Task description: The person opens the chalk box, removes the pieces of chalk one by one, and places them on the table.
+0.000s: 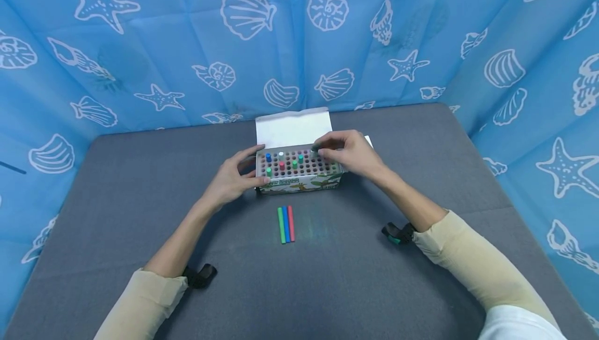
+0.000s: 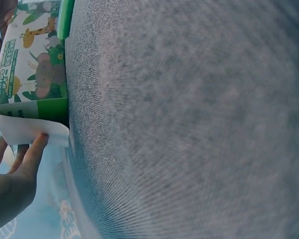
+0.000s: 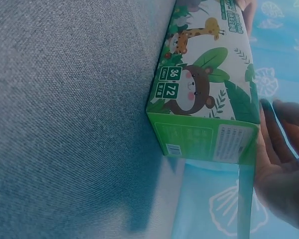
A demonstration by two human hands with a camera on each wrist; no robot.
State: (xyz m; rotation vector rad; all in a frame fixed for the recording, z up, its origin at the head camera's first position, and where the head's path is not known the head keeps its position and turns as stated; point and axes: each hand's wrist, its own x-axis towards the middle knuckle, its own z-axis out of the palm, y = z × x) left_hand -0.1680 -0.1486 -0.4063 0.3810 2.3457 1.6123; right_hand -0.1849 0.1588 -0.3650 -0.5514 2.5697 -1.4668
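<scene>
A printed cardboard box [image 1: 299, 184] with animal pictures stands on the table, its top a grid of holes. Several coloured crayon-like sticks poke up from it, among them a blue stick [image 1: 269, 157] and a red stick [image 1: 282, 165]. My left hand [image 1: 229, 178] grips the box's left end, thumb at the front edge and fingers round the side, against a white end flap [image 2: 27, 130]. Over the right part of the grid, my right hand [image 1: 357, 155] pinches a pale grey stick [image 1: 313, 154], mostly covered by the fingers.
Green [image 1: 281, 225], blue [image 1: 286, 224] and red [image 1: 291, 223] sticks lie side by side in front of the box. Its white lid [image 1: 294, 128] stands open behind. A blue shell-patterned curtain [image 1: 290, 43] hangs along the grey table's [image 1: 327, 288] back and sides.
</scene>
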